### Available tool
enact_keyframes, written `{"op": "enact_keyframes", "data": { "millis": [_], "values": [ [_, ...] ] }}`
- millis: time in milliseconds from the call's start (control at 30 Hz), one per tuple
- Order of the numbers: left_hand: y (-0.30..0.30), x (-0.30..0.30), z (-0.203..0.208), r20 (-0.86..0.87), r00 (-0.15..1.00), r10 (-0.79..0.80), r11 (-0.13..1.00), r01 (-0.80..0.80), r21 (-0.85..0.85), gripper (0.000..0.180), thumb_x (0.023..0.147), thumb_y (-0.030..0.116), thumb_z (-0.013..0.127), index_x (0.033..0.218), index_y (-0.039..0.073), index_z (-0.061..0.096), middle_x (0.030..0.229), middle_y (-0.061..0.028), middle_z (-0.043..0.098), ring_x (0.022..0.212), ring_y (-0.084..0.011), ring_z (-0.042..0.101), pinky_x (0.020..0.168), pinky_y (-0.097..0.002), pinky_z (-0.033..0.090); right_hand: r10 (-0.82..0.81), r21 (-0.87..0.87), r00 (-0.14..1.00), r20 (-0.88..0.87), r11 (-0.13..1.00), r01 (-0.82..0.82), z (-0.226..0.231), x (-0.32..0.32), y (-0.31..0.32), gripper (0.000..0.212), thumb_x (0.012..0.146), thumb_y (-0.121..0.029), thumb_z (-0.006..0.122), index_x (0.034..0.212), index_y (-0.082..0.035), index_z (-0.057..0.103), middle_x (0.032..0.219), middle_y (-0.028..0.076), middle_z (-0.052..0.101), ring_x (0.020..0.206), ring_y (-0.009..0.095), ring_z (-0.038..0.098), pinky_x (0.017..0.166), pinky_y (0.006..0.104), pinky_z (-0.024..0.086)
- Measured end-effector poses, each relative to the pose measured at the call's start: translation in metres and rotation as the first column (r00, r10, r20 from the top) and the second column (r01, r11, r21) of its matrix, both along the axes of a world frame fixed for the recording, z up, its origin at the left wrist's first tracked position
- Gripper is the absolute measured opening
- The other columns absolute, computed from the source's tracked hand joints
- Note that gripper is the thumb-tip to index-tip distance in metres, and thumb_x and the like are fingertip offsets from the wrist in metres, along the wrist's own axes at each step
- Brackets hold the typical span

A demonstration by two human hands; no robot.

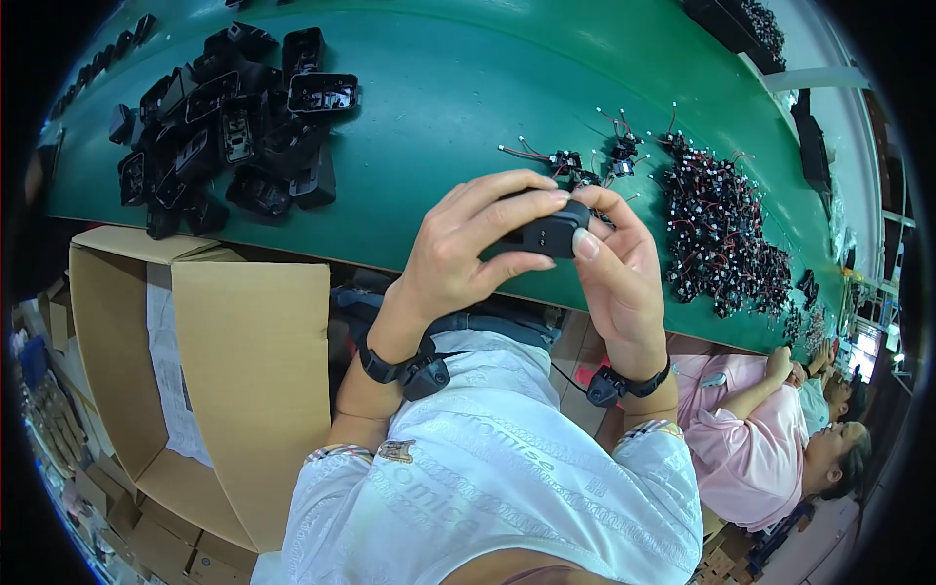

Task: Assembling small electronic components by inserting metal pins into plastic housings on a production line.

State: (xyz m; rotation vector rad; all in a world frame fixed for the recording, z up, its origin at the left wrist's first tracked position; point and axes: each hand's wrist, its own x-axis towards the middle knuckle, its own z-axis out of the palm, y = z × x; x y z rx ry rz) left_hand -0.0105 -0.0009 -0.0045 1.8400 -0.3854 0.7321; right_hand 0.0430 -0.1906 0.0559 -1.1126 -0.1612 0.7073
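Between my two hands, above the near edge of the green table, is a small black plastic housing (553, 235). My left hand (475, 232) grips it from the left, fingers over its top and thumb beneath. From the right, my right hand (620, 255) pinches its other end between thumb and fingers. Just beyond lie a few loose black parts with red wires (565, 161). A pile of open black housings (237, 132) lies to the left. On the right is a heap of small black wired parts (717, 229).
An open cardboard box (249, 390) with paper inside stands at the left, against the edge of the green table (429, 107). Co-workers sit along the table at the right, one in a pink top (746, 439). A black bin (726, 29) of parts stands at the far right.
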Motion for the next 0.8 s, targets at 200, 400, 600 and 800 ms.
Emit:
{"op": "enact_keyframes", "data": {
  "millis": [200, 400, 600, 800],
  "values": [
    [0.003, -0.001, 0.002, -0.077, 0.992, -0.101, 0.979, 0.085, -0.188, 0.050, 0.086, 0.021, 0.080, 0.131, 0.004, 0.065, 0.140, -0.0227, 0.059, 0.123, -0.0361, 0.062, 0.103, -0.0410, 0.051, 0.013, -0.161, 0.962, 0.274, 0.986, 0.033, 0.008, -0.002, 0.005, 0.049, 0.091, -0.002, 0.075, 0.135, 0.004, 0.054, 0.113, 0.011, 0.072, 0.107, 0.014, 0.066, 0.096, 0.0282, 0.049],
    [-0.006, -0.007, 0.006, -0.173, 0.971, -0.167, 0.940, 0.105, -0.324, 0.053, 0.088, 0.019, 0.079, 0.136, 0.004, 0.062, 0.146, -0.0238, 0.054, 0.127, -0.0372, 0.059, 0.105, -0.0432, 0.049, -0.048, -0.131, 0.939, 0.342, 0.986, 0.099, 0.000, -0.002, 0.003, 0.048, 0.091, -0.001, 0.075, 0.134, 0.007, 0.055, 0.118, 0.011, 0.071, 0.107, 0.014, 0.067, 0.097, 0.0296, 0.050],
    [-0.008, -0.002, -0.005, 0.030, 1.000, 0.007, 0.984, -0.002, -0.179, 0.051, 0.088, 0.017, 0.080, 0.134, 0.005, 0.062, 0.150, -0.0246, 0.049, 0.130, -0.0367, 0.059, 0.105, -0.0423, 0.052, 0.026, 0.008, 0.970, 0.241, 1.000, -0.029, -0.008, -0.005, 0.005, 0.028, 0.091, -0.003, 0.074, 0.116, 0.006, 0.068, 0.128, 0.017, 0.065, 0.112, 0.019, 0.062, 0.100, 0.0335, 0.048],
    [-0.014, -0.008, -0.002, -0.144, 0.987, -0.076, 0.909, 0.009, -0.416, 0.083, 0.080, -0.001, 0.083, 0.152, 0.002, 0.042, 0.145, -0.0203, 0.056, 0.123, -0.0278, 0.064, 0.096, -0.0356, 0.059, 0.195, -0.264, 0.369, 0.909, 0.953, 0.147, -0.005, 0.007, 0.004, 0.038, 0.079, -0.005, 0.084, 0.113, -0.002, 0.066, 0.109, 0.012, 0.075, 0.110, 0.025, 0.061, 0.097, 0.0381, 0.047]
  ]
}}
